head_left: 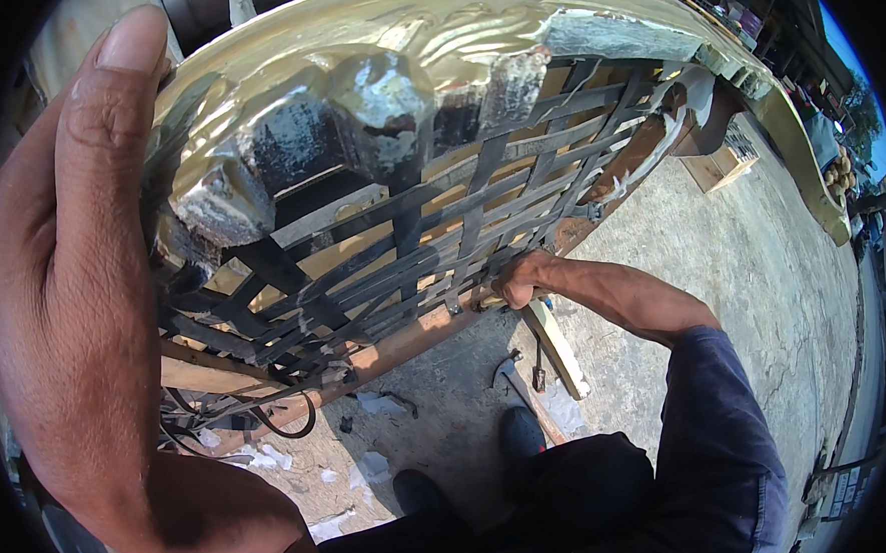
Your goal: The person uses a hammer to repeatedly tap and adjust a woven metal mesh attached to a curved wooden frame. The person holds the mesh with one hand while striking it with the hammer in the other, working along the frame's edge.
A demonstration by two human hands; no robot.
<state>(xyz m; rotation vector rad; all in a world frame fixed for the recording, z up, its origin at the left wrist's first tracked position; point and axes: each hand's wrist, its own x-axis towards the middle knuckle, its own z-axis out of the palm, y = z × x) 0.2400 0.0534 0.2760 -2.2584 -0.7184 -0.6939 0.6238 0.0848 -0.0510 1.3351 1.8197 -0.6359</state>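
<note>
A furniture frame (480,34) with a carved, gold-painted edge stands tilted in front of me, its paint chipped to white and dark patches. Dark webbing straps (440,217) are woven across its inside. My left hand (81,255) grips the frame's left end, thumb stretched along it and the other fingers hidden behind. Down at the lower brown wooden rail (407,346), my right hand (525,278) is closed in a fist against the straps. What it holds is mostly hidden. Just below that fist, a pale wooden strip (557,351) slants toward the floor.
On the concrete floor a hammer (533,402) lies near my shoes (521,433), among torn white scraps (373,467). Loose strap ends (290,425) curl at the lower left. A small wooden box (723,165) sits beyond the frame at the right.
</note>
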